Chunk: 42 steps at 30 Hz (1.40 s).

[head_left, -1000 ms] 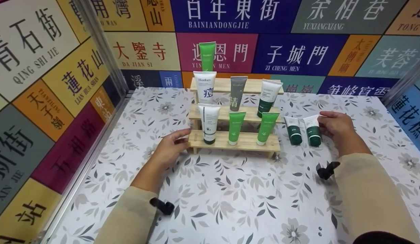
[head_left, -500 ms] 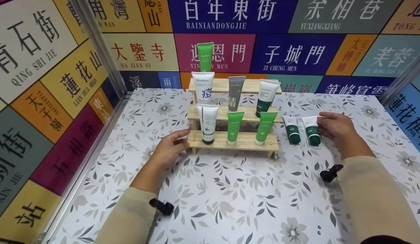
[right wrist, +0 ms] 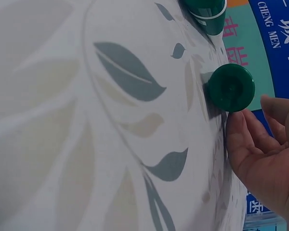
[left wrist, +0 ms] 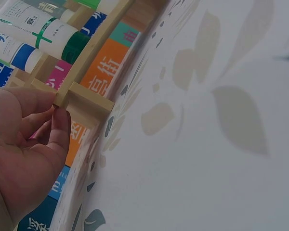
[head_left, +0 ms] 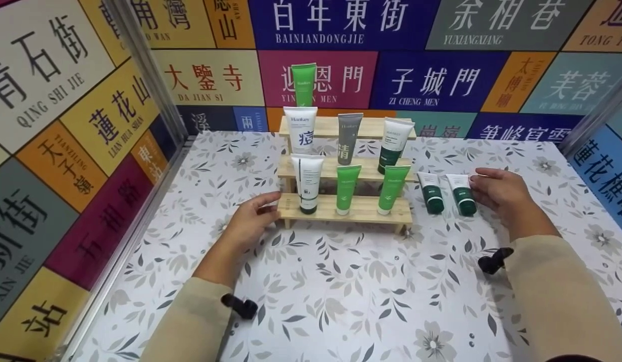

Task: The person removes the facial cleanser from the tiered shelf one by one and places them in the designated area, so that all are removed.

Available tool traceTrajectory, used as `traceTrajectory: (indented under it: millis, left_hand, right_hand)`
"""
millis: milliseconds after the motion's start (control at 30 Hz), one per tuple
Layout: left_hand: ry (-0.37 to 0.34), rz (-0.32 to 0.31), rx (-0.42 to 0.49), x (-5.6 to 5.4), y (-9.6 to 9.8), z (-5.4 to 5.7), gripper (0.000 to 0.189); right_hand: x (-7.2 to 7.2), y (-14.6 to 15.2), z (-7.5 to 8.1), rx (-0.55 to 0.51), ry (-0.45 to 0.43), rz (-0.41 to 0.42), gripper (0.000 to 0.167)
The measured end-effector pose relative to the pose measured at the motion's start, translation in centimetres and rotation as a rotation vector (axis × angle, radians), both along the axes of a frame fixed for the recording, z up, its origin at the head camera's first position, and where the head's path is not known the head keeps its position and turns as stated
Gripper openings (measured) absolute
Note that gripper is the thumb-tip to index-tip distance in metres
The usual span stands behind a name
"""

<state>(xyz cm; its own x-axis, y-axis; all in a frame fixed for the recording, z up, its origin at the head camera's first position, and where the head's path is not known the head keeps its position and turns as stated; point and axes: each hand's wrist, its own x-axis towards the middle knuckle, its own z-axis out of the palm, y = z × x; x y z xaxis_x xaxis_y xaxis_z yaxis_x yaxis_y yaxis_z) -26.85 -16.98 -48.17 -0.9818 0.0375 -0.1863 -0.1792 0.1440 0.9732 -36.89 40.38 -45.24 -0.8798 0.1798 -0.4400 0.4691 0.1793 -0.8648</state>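
With its fingers, the left hand [head_left: 250,218] pinches the end of the lowest shelf of a wooden stand [head_left: 323,215], whose three shelves carry seven upright tubes [head_left: 347,188]. The right hand [head_left: 499,192], fingers parted and slightly bent, is at the side of a green-and-white tube [head_left: 462,196] lying on the counter [head_left: 341,291], near a matching tube [head_left: 431,193].

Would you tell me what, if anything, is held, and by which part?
Left hand pinches the wooden stand by its lowest shelf's end; right hand holds nothing.
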Motion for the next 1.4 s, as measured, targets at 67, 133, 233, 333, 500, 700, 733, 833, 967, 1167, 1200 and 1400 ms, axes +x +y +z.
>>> traceTrajectory:
  millis: [67,133,233,333,500,700,733,833,967,1167,1200,1400]
  left_hand:
    - [0.003,0.001,0.017,0.0,0.1,0.0,0.05]
    - [0.007,0.005,0.027,0.0,0.1,-0.1,0.05]
    - [0.011,0.006,0.024,0.0,0.1,-0.1,0.049]
    - [0.008,0.005,-0.002,0.1,0.1,0.0,0.05]
    - [-0.001,-0.003,-0.019,0.1,0.0,0.0,0.05]
    - [0.007,-0.004,-0.004,0.1,0.0,0.0,0.05]
    - [0.006,-0.003,0.001,0.1,0.0,0.0,0.05]
    - [0.003,-0.002,0.008,0.0,0.0,0.0,0.05]
    - [0.002,0.001,0.002,0.0,0.0,0.0,0.05]
    - [0.003,-0.002,-0.007,0.1,0.0,0.1,0.049]
    - [0.003,-0.003,-0.007,0.1,0.1,0.1,0.049]
    - [0.005,-0.003,-0.014,0.0,0.0,0.1,0.049]
  right_hand:
    - [0.1,0.0,0.3,-0.022,0.004,-0.008,0.066]
    - [0.2,0.1,0.5,-0.031,0.016,-0.007,0.062]
    - [0.3,0.1,1.0,-0.042,0.038,-0.01,0.056]
    - [0.4,0.1,1.5,-0.038,0.067,-0.014,0.054]
    - [0.5,-0.3,2.3,0.025,0.116,0.006,0.059]
    - [0.7,-1.5,3.9,-0.062,0.173,0.006,0.054]
    - [0.8,-1.8,4.2,-0.064,0.18,0.007,0.054]
    - [1.0,-2.7,5.0,-0.073,0.211,0.013,0.054]
    - [1.4,-4.1,6.2,-0.07,0.265,0.044,0.054]
    - [2.3,-5.9,7.5,-0.147,0.368,0.103,0.048]
    - [2.4,-6.1,7.7,-0.16,0.384,0.111,0.047]
    - [2.9,-7.8,8.6,-0.149,0.444,0.132,0.045]
